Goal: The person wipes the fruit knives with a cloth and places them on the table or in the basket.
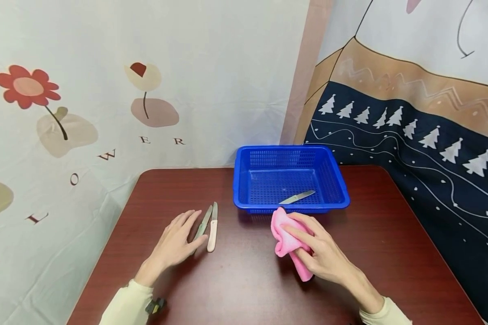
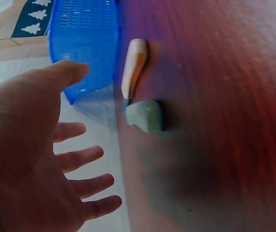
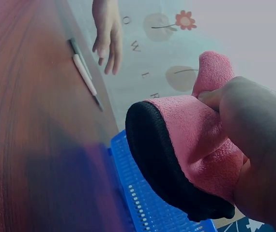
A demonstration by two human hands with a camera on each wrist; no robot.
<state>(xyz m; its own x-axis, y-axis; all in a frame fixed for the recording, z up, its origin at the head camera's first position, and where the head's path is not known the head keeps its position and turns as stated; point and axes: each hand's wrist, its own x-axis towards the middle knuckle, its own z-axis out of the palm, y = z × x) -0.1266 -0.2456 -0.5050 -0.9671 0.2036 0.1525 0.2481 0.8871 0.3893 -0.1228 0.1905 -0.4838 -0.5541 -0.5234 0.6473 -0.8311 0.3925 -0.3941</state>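
Observation:
My left hand [image 1: 172, 243], fingers spread and holding nothing, hovers just left of two knives in the head view. The green-handled knife [image 1: 204, 224] lies closest, partly covered by the thumb side of that hand. Beside it is a knife with a pale handle [image 1: 213, 232], its blade pointing toward the back. The left wrist view shows the green handle end [image 2: 150, 116] beyond the open palm. My right hand [image 1: 329, 257] grips a bunched pink cloth [image 1: 286, 239] in front of the basket. A black edging [image 3: 152, 154] runs along the cloth in the right wrist view.
A blue plastic basket [image 1: 239, 180] stands at the back of the dark red-brown table [image 1: 244, 289]. Inside it, near the front wall, lies another knife [image 1: 298, 197]. Printed curtains [image 1: 227, 81] hang right behind the table and along its right side.

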